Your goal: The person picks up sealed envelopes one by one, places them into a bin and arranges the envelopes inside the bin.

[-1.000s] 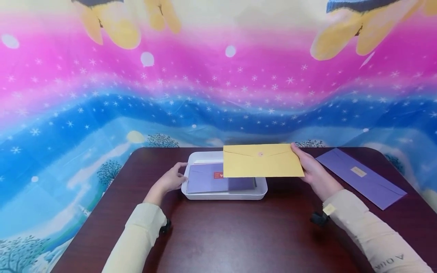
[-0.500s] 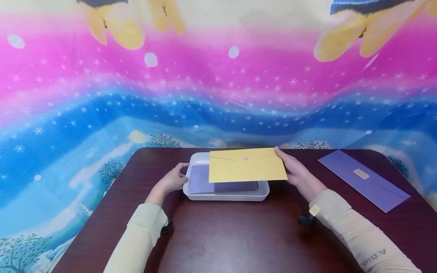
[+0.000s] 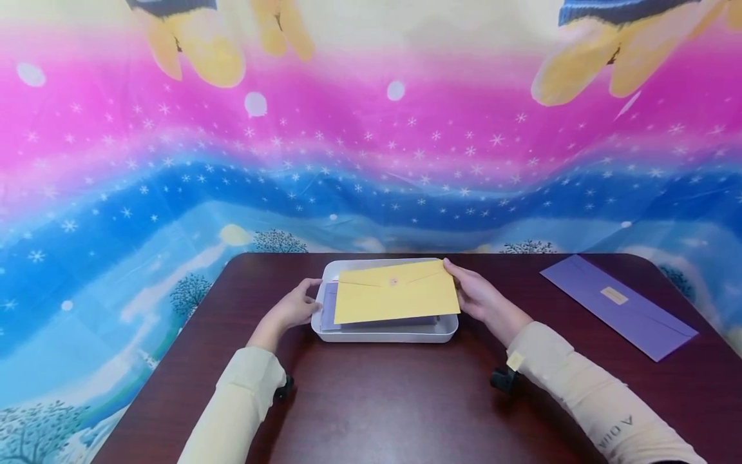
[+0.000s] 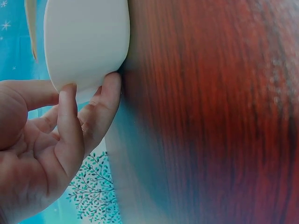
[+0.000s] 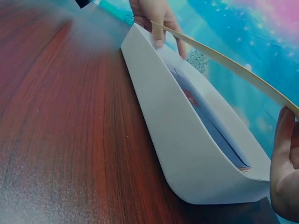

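In the head view my right hand [image 3: 485,299] pinches the right edge of a yellow envelope [image 3: 397,293], thumb on its top face. It hangs over a white plastic tray [image 3: 382,336], tilted, its flap and small round seal facing up. In the right wrist view the envelope shows edge-on above the tray, apart from the stack inside. At the tray's left end my left hand [image 3: 292,306] grips the wall; the left wrist view shows its fingertips [image 4: 112,81] against the wall's outside. A purple envelope [image 3: 328,306] tops the stack in the tray, mostly hidden by the yellow one.
Another purple envelope [image 3: 617,303] with a cream label lies slanted at the right of the dark wooden table [image 3: 377,399]. Behind the table's back edge hangs a printed backdrop cloth [image 3: 371,161].
My right hand has carried the yellow envelope leftward and lower, from beside the tray to over it, covering the purple envelope's red label. My left hand stays on the tray's end.
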`<state>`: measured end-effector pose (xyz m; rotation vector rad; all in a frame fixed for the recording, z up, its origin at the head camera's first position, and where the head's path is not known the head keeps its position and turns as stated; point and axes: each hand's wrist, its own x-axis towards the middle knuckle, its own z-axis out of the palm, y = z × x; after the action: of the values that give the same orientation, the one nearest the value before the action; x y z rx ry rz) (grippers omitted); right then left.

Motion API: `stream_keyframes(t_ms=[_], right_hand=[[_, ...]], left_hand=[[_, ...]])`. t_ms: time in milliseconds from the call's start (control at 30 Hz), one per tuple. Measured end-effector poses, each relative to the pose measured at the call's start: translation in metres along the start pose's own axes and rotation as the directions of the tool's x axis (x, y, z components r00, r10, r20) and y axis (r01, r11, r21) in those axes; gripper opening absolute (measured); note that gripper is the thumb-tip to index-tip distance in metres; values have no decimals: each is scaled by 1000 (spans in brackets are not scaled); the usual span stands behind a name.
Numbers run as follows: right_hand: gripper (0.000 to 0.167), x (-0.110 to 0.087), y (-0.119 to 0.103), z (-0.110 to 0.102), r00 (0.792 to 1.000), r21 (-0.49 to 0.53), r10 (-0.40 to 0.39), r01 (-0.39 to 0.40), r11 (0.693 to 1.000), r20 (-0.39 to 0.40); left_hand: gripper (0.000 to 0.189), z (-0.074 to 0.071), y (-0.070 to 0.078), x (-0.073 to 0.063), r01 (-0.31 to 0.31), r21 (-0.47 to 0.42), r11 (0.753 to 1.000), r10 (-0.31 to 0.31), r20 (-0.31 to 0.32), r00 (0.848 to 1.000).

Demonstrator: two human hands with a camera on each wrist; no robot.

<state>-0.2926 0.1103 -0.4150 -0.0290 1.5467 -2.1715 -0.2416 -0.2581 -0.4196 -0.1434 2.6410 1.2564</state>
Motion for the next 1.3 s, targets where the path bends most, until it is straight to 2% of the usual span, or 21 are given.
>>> stream_keyframes(t_ms=[500, 733, 867, 1167, 1300], right_hand=[[27, 6, 6, 10, 998, -12, -15, 16, 1000, 55], [46, 9, 3, 12, 998, -109, 5, 1, 994, 57], [49, 9, 2, 13, 998, -175, 8, 4, 985, 67], [55, 7, -2, 15, 995, -197, 19, 1, 980, 100], [57, 3, -5, 15, 986, -225, 35, 2, 974, 160]], left_hand=[[59, 1, -1, 0, 14, -3, 1000, -14, -7, 1000], [60, 1, 0, -1, 22, -9, 1000, -22, -6, 1000], [59, 1, -1, 0, 13, -12, 1000, -13, 4, 1000], [58, -1, -1, -1, 9, -14, 1000, -9, 7, 1000], [58, -1, -1, -1, 9, -16, 1000, -9, 7, 1000]])
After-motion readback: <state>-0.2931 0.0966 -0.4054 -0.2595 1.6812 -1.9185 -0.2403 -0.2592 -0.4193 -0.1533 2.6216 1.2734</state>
